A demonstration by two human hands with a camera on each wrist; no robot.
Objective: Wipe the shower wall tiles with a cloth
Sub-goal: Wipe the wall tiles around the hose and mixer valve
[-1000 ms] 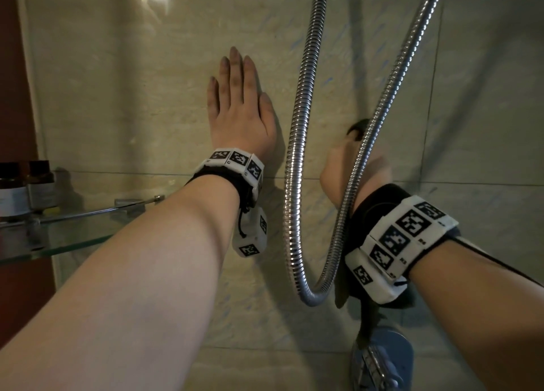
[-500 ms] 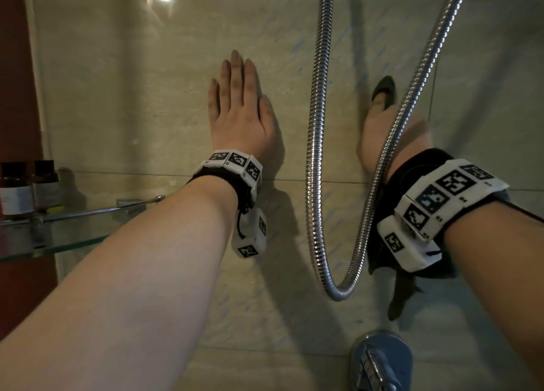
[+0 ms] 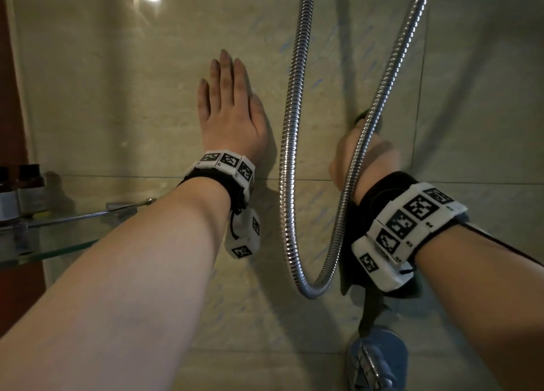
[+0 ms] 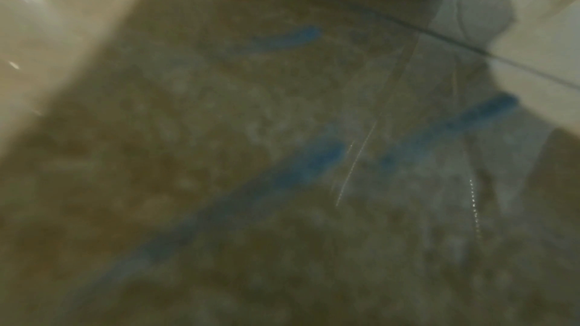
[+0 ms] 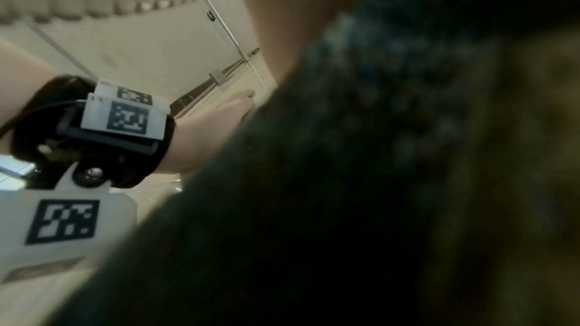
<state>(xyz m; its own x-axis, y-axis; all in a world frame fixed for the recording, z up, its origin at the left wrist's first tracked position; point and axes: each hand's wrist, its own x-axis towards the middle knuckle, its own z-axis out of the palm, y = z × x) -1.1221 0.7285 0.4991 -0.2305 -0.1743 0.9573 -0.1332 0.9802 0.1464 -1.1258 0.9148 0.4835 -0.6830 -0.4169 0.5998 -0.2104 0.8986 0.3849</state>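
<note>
My left hand (image 3: 229, 108) lies flat on the beige wall tile (image 3: 117, 96), fingers straight and pointing up; the right wrist view shows my left hand (image 5: 219, 118) from the side. My right hand (image 3: 365, 155) holds a dark cloth (image 3: 363, 117) against the wall just right of the hose. The cloth's tail hangs below the wrist. Most of the right wrist view is filled by the cloth (image 5: 345, 207), which hides the fingers. Blue streaks (image 3: 316, 81) mark the tiles, and the blue streaks (image 4: 301, 172) appear blurred in the left wrist view.
A metal shower hose (image 3: 312, 287) loops down between my hands, its right strand crossing in front of my right hand. A chrome valve (image 3: 376, 358) sits low on the wall. At the left, a glass shelf (image 3: 59, 243) carries small bottles (image 3: 29, 184).
My right hand rose up and to the right with the cloth, then came back down and to the left. The left hand has stayed in place.
</note>
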